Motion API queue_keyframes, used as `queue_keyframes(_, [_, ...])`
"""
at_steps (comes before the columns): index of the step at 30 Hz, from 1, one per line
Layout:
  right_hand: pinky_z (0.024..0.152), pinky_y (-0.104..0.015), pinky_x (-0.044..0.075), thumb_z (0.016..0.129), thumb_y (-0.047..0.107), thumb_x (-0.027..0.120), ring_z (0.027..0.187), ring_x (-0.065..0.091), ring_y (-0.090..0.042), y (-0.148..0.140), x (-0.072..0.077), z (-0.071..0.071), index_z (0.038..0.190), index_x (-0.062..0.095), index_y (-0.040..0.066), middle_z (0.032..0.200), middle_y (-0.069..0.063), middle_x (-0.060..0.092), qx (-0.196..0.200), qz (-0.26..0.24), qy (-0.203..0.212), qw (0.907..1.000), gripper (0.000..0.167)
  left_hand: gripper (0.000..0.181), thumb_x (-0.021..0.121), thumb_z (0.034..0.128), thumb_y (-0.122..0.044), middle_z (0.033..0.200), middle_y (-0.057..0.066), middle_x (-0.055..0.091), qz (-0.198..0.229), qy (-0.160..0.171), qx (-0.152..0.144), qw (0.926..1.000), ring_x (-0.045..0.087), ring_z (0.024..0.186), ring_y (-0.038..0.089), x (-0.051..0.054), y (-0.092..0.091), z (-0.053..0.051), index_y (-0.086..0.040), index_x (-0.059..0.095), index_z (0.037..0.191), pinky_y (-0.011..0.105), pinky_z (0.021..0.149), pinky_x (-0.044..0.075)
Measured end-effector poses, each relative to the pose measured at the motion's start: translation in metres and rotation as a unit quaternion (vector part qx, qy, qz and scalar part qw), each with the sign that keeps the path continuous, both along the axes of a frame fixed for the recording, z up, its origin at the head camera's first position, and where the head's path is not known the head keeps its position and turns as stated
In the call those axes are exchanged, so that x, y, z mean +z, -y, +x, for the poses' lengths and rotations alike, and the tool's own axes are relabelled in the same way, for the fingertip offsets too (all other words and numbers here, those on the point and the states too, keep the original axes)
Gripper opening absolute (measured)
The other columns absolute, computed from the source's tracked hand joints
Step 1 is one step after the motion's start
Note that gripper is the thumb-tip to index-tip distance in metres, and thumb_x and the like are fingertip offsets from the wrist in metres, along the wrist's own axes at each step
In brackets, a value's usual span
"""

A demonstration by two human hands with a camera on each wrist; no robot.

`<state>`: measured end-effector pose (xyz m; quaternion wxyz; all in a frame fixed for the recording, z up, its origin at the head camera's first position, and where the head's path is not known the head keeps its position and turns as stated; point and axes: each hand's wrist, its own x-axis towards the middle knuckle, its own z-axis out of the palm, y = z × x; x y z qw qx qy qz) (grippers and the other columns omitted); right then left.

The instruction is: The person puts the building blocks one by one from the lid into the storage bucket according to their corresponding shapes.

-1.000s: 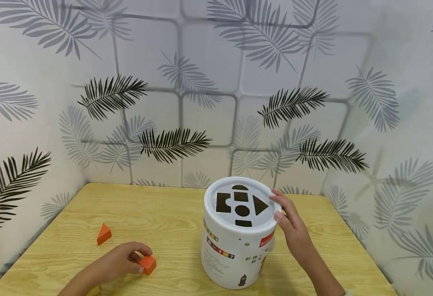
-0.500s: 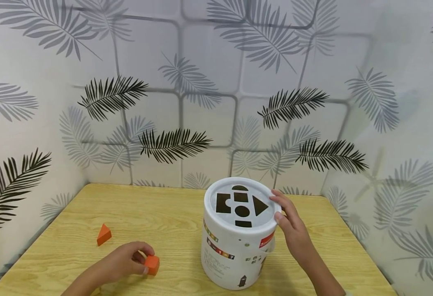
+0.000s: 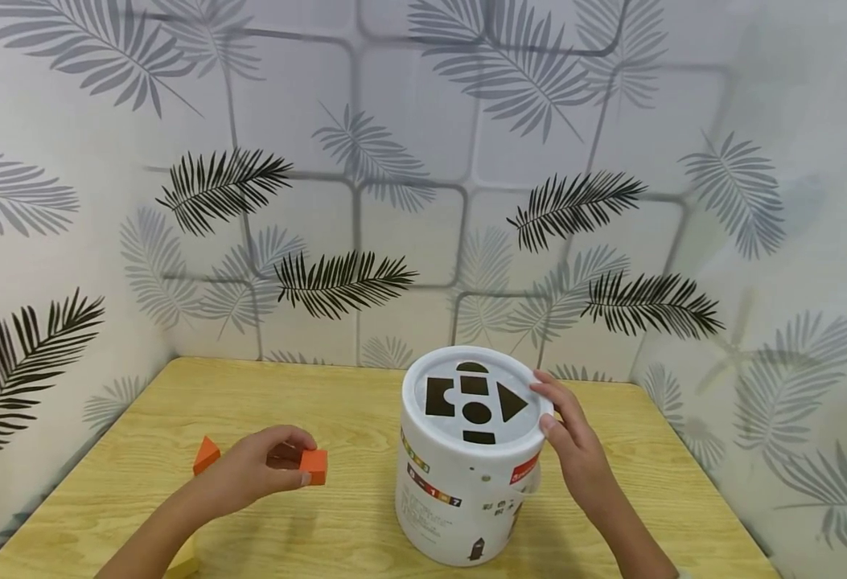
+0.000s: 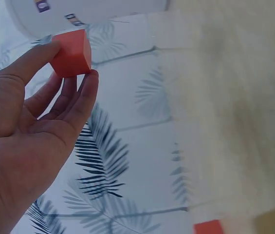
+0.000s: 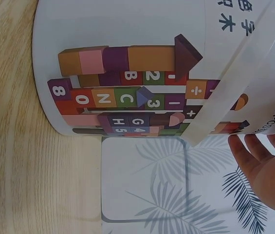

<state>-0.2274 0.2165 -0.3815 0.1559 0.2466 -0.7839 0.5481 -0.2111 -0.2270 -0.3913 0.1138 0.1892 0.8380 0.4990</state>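
Smooth orange cube [image 3: 314, 466], just one, sits pinched in the left hand [image 3: 260, 466]; the right hand [image 3: 575, 446], thumb and fingers apart, touches one white cylindrical tub [image 3: 445, 507] with six lid cutouts [image 3: 476, 412].

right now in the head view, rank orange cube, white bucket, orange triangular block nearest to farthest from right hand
1. White bucket: touching the right hand
2. Orange cube: in the left hand
3. Orange triangular block: farther left

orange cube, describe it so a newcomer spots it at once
On the table, find the white tub with dark shapes on its lid. Left of it in the head view, the left hand pinches the orange cube. Unlike the pointed orange block, it is boxy and held.
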Motion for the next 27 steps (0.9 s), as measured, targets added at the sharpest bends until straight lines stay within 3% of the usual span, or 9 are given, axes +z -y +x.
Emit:
queue_keyframes(5, [0.106,-0.009,0.033,0.108,0.012,0.038,0.145,0.026,0.004,-0.001,-0.001,0.000,0.146,0.046,0.010,0.162,-0.006,0.031,-0.002,0.003,-0.001,1.0000,0.038,0.042,0.074,0.0927,-0.025,0.122,0.011,0.064,0.000,-0.070,0.000,0.9976,0.064,0.112,0.026,0.027,-0.011,-0.002,-0.004,0.060,0.126,0.027,0.088,0.055])
queue_keyframes(9, [0.106,-0.008,0.032,0.108,0.013,0.038,0.144,0.026,0.005,-0.001,-0.001,-0.001,0.146,0.046,0.011,0.162,-0.005,0.031,-0.003,0.005,-0.001,1.0000,0.038,0.042,0.074,0.0928,-0.024,0.121,0.010,0.065,0.004,-0.101,0.002,0.9949,0.065,0.110,0.023,0.046,-0.021,-0.005,-0.005,0.060,0.127,0.026,0.089,0.055])
queue_keyframes(17, [0.107,-0.008,0.031,0.108,0.012,0.038,0.145,0.026,0.004,-0.002,0.000,-0.001,0.145,0.046,0.010,0.162,-0.006,0.031,0.000,0.004,-0.007,1.0000,0.038,0.039,0.076,0.0917,-0.024,0.120,0.008,0.065,0.020,-0.135,-0.001,0.9906,0.065,0.109,0.023,0.077,-0.044,-0.020,-0.011,0.063,0.126,0.028,0.091,0.056])
queue_keyframes(27, [0.106,-0.008,0.031,0.108,0.012,0.038,0.145,0.026,0.004,-0.001,-0.001,-0.001,0.146,0.046,0.010,0.162,-0.006,0.030,0.002,0.002,-0.001,1.0000,0.038,0.036,0.076,0.0914,-0.021,0.118,0.004,0.066,0.036,-0.152,-0.048,0.9865,0.065,0.110,0.020,0.102,-0.086,-0.034,-0.014,0.065,0.124,0.037,0.097,0.055])
